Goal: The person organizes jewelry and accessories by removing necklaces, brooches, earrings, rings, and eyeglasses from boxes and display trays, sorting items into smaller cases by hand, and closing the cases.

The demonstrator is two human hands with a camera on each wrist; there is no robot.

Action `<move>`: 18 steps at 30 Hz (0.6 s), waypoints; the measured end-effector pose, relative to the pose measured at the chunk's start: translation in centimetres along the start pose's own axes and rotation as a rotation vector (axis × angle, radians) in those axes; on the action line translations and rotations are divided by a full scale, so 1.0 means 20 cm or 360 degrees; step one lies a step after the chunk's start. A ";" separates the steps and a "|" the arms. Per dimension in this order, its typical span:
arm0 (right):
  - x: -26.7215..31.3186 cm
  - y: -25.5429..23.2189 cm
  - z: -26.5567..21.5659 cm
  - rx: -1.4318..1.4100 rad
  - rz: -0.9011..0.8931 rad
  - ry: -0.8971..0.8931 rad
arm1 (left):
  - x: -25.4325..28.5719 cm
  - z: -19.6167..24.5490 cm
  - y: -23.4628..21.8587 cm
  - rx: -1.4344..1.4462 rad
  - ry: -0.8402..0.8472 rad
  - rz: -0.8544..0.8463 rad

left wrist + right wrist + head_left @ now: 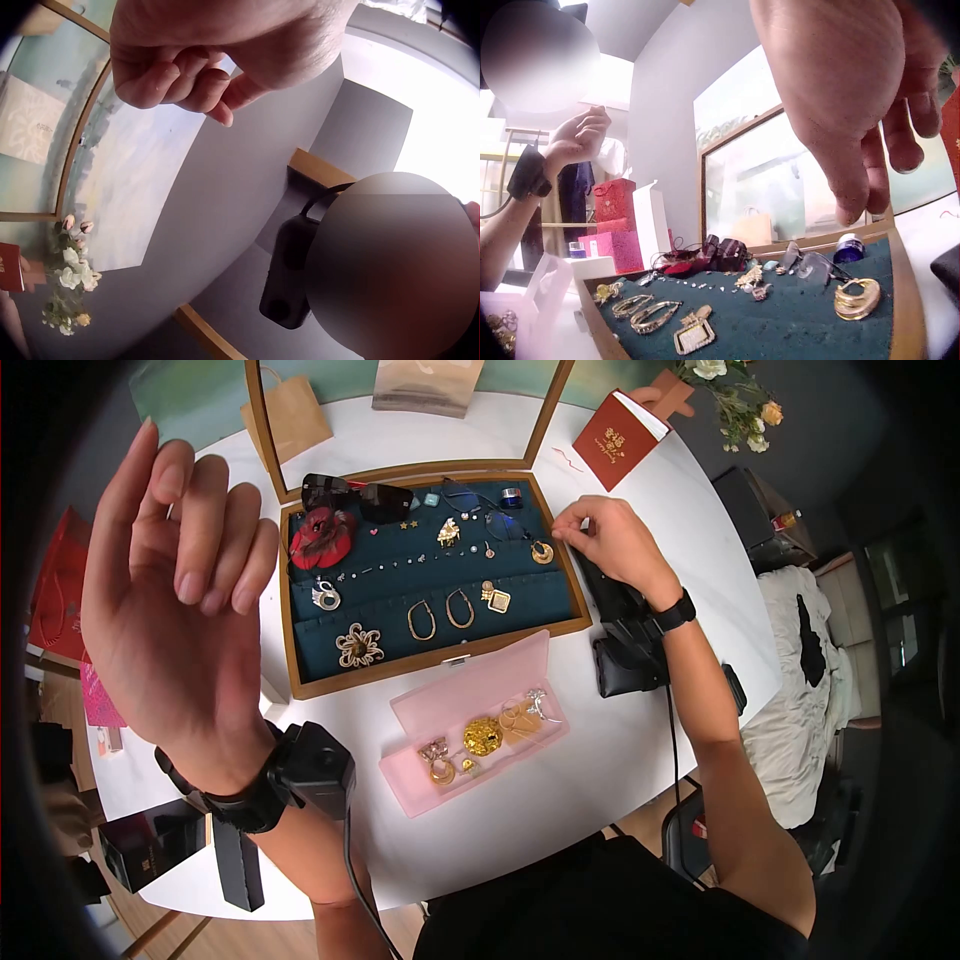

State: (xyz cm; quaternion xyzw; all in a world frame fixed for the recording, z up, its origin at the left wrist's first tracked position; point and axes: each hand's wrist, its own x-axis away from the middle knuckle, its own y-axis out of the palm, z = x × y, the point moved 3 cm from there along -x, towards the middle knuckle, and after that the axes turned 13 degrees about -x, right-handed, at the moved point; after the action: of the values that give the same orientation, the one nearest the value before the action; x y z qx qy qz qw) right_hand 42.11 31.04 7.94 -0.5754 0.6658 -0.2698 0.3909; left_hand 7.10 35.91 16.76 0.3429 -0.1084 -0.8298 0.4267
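Observation:
My left hand [185, 585] is raised to the left of the jewelry box, palm up, fingers loosely bent and holding nothing. Above the right rim of the wooden jewelry box [380, 673] hangs my right hand [618, 540], fingers pointing down. In the right wrist view its fingers [851, 206] are apart from the thick gold hoop earring [857, 300] below, and nothing shows between them. On the box's dark green lining lie a flower brooch [359, 647], oval hoops [460, 608], a square-drop earring [495, 597], sunglasses [385, 502], eyeglasses [505, 526] and a red fabric flower [322, 538].
The box's glass lid [540, 415] stands raised. In front lies an open pink case [470, 695] with jewelry. A black pouch [628, 665] sits at right, a red book [612, 442] and flowers [750, 425] behind, a black box [150, 845] at front left.

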 end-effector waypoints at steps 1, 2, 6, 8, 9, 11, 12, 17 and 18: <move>0.01 0.00 0.02 -0.0017 -0.0078 0.0006 | 0.00 0.00 0.00 -0.0003 0.0000 -0.0006; 0.03 0.01 0.03 -0.0045 -0.0127 0.0054 | 0.00 0.00 0.00 -0.0015 -0.0009 -0.0006; 0.06 0.06 0.07 0.0065 -0.0098 0.0046 | 0.00 -0.02 0.04 -0.0065 -0.0056 0.0093; 0.05 0.08 0.08 0.0089 -0.0066 0.0079 | 0.00 -0.03 0.06 -0.0078 -0.0069 0.0085; 0.04 0.08 0.08 0.0122 -0.0039 0.0108 | -0.01 -0.04 0.06 -0.0084 -0.0077 0.0083; 0.03 0.09 0.07 0.0109 -0.0076 0.0180 | -0.01 -0.05 0.05 -0.0116 -0.0095 0.0110; 0.03 0.10 0.06 0.0098 -0.0114 0.0261 | -0.01 -0.05 0.05 -0.0144 -0.0122 0.0134; 0.01 0.13 0.08 0.0179 -0.0130 0.0244 | -0.01 -0.07 0.07 -0.0172 -0.0127 0.0168; 0.01 0.14 0.08 0.0188 -0.0139 0.0293 | -0.01 -0.07 0.06 -0.0179 -0.0121 0.0167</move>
State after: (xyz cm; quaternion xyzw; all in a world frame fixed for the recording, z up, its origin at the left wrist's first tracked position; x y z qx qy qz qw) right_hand 41.86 31.44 4.86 -0.5526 0.6561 -0.3771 0.3492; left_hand 8.89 35.35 16.39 0.2805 -0.0957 -0.8236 0.4837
